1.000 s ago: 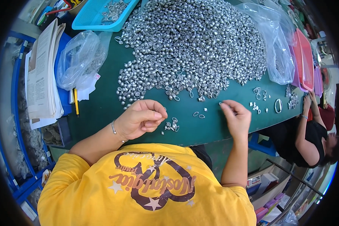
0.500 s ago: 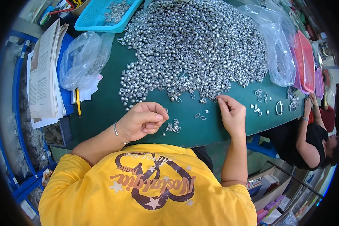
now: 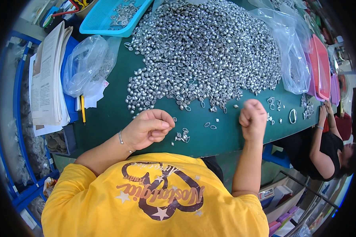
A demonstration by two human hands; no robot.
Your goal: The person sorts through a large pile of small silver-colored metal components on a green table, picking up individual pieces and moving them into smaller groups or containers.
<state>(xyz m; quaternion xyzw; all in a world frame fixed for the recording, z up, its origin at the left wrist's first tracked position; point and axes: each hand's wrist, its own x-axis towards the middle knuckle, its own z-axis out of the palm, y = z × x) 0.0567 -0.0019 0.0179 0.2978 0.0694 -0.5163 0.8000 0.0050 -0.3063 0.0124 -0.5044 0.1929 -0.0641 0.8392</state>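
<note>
On the green table (image 3: 225,139), a broad heap (image 3: 205,51) of small metal pieces spreads in front of the worker (image 3: 158,197). The step in hand looks like picking through loose pieces singly; the next move would call for a light, exact pinch. Compared with half a second ago, the right hand (image 3: 253,119) has drawn away from the heap's near edge and curled up, blurred; whether it holds anything, I cannot tell. The left hand (image 3: 148,127) matches its earlier pose, narrow and pinched. Between the hands, nearer the left, lies a little cluster (image 3: 182,136). One bead (image 3: 235,106) shows just left of the right hand. A tiny ring (image 3: 175,119) sits at the left fingertips, perhaps gripped; I cannot tell.
</note>
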